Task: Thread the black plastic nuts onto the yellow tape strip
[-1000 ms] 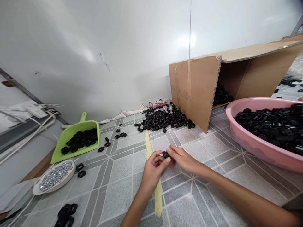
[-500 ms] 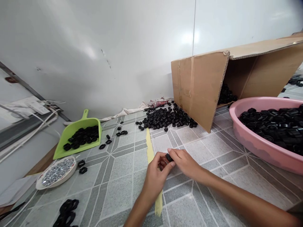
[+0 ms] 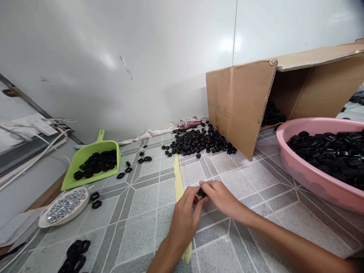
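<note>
Both hands meet low over the tiled-pattern surface, around one small black nut-like ring (image 3: 202, 193). My left hand (image 3: 186, 210) pinches its near left side between thumb and fingers. From the right, my right hand (image 3: 220, 195) grips the same ring, which the fingers partly cover. Beyond the hands lies a loose pile of similar black rings (image 3: 196, 141). To the left, a white dish (image 3: 81, 208) holds many small shiny silver pieces, with two black rings (image 3: 96, 200) beside it.
A green dustpan (image 3: 66, 178) with black rings stands at left. At right are a pink basin (image 3: 295, 170) full of rings and a tipped cardboard box (image 3: 241, 110) with more inside. Black rings (image 3: 74, 256) lie near left. Yellow tape (image 3: 178, 178) marks the surface; cables (image 3: 54, 146) run at far left.
The fingers have closed further over the black ring, so less of it shows. My left hand has shifted slightly. The view has moved a little; the other things stay put.
</note>
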Tool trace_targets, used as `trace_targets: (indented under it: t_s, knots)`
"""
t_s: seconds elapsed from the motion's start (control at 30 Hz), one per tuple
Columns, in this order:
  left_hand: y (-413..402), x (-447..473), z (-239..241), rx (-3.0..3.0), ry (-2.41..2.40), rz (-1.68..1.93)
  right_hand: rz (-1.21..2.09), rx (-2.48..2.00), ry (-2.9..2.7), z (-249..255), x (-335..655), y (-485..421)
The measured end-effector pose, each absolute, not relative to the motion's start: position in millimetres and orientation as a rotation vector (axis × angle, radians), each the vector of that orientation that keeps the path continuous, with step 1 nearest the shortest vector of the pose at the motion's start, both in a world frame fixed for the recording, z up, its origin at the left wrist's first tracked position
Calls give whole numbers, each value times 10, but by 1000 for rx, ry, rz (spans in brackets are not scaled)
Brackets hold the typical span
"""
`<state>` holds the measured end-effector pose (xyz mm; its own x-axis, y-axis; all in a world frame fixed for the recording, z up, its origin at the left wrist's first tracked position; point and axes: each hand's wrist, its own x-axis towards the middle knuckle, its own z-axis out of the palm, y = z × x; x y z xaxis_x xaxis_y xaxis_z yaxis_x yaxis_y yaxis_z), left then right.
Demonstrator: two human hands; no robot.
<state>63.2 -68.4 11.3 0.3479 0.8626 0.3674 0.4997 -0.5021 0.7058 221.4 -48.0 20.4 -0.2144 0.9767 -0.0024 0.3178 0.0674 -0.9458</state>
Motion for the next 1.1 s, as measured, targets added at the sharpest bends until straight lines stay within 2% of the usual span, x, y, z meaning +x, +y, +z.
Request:
trace_targets:
  t_s: [0.27, 0.63, 0.83, 0.93, 1.1]
  knots:
    - [-619, 557, 68, 2310, 1216, 991, 1139, -1334, -1581, 174, 2190, -489]
    - [-554, 544, 80, 2071, 1592, 928, 1085, -1181, -1861, 249, 2248, -498]
    - [-478, 517, 65, 2041, 1558, 1019, 1113, -1120, -1458, 402, 2395, -564]
    - [-474, 521, 53, 2085, 1519, 1030, 763, -1246, -1224, 557, 2750, -886]
    - [-481, 560, 41, 2249, 1418, 1004, -218, -1663, -1236, 789, 3724, -1348]
